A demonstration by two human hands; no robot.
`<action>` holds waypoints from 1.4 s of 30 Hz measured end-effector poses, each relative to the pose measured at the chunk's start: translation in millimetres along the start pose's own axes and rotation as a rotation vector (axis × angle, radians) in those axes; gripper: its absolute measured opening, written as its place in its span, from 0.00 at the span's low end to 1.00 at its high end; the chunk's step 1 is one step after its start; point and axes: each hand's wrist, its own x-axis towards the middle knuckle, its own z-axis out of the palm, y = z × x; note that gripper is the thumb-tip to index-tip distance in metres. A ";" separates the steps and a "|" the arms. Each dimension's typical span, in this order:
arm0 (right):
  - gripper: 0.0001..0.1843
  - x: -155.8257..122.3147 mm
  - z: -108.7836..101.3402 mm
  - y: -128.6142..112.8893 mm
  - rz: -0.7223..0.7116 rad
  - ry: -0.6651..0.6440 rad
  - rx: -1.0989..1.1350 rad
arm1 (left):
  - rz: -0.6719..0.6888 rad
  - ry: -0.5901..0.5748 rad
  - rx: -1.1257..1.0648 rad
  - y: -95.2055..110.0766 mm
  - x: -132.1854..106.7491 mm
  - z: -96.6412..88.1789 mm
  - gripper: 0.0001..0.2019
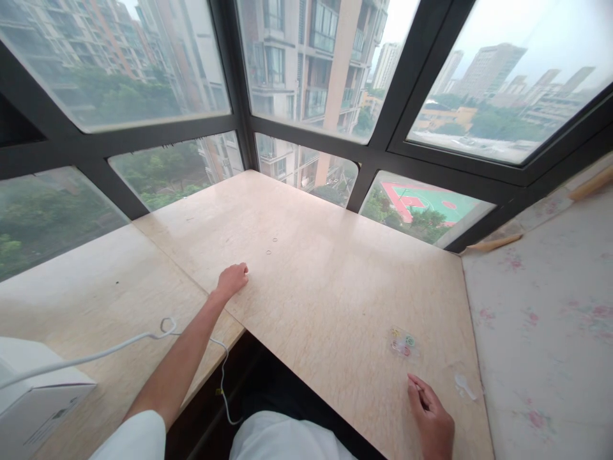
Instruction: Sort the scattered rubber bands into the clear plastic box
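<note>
My left hand [233, 279] rests on the stone-patterned tabletop with its fingers curled closed. What it holds, if anything, is hidden. Just beyond it lie two small thin rings, one ring [269, 252] nearer and the other ring [274, 240] a little farther. At the lower right, my right hand [431, 415] has its fingers bent in, thumb and fingertips together; I cannot make out anything between them. A small clear case [403, 343] with yellow, green and pink-red pieces lies just ahead of it. To its right is a whitish translucent piece [463, 385].
A white cable [119, 346] runs over the left part of the tabletop [311, 300], beneath my left forearm, and hangs off the front edge. A white box [43, 390] stands at the lower left. Dark-framed windows border the back; a flowered wall [536, 319] stands at right.
</note>
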 end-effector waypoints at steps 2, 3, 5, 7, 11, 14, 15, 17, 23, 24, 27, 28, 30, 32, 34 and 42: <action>0.30 -0.1 0.3 1.0 -0.018 0.008 0.009 | 0.009 -0.001 -0.057 2.6 -3.4 1.6 0.08; 0.30 -0.3 0.4 1.2 -0.027 0.015 0.012 | 0.015 0.005 -0.096 5.0 -5.9 2.9 0.08; 0.30 -0.7 0.4 0.9 -0.040 0.020 0.015 | 0.019 0.040 -0.265 12.6 -11.5 5.8 0.08; 0.30 -1.2 0.2 -0.3 -0.038 0.015 0.019 | 0.009 0.077 -0.571 24.4 -17.8 7.6 0.10; 0.31 -2.1 0.4 -3.2 -0.023 0.019 0.042 | -0.027 0.073 -1.197 60.3 -32.3 6.1 0.17; 0.30 -3.1 1.0 -4.6 -0.047 0.025 0.074 | -0.007 0.034 -1.449 94.8 -44.7 3.6 0.21; 0.30 -3.6 1.2 -5.1 -0.058 0.025 0.086 | 0.004 0.012 -1.494 107.0 -48.9 3.5 0.21; 0.29 -4.5 1.3 -5.9 -0.083 0.025 0.111 | 0.025 -0.049 -1.536 131.9 -57.4 5.3 0.22; 0.25 -5.5 2.2 -8.0 -0.112 0.033 0.174 | 0.072 -0.311 -1.602 206.7 -82.9 23.0 0.18; 0.24 -5.3 2.6 -7.9 -0.114 0.036 0.189 | 0.076 -0.357 -1.606 218.8 -87.2 26.5 0.18; 0.22 -4.3 4.0 -7.2 -0.125 0.042 0.227 | 0.102 -0.468 -1.565 254.6 -99.6 37.0 0.18; 0.22 -4.0 4.4 -6.9 -0.128 0.044 0.235 | 0.120 -0.494 -1.537 266.2 -103.4 40.7 0.19; 0.22 -3.2 4.6 -7.0 -0.131 0.047 0.248 | 0.163 -0.529 -1.470 289.1 -110.6 48.8 0.18; 0.22 -2.1 4.1 -7.9 -0.127 0.050 0.267 | 0.207 -0.546 -1.377 310.7 -117.4 58.4 0.15; 0.21 -0.6 3.1 -9.1 -0.117 0.055 0.292 | 0.270 -0.552 -1.241 329.9 -123.9 69.3 0.11; 0.19 3.7 2.1 -9.0 -0.059 0.061 0.413 | 0.776 -0.298 -0.623 369.1 -138.6 102.4 0.09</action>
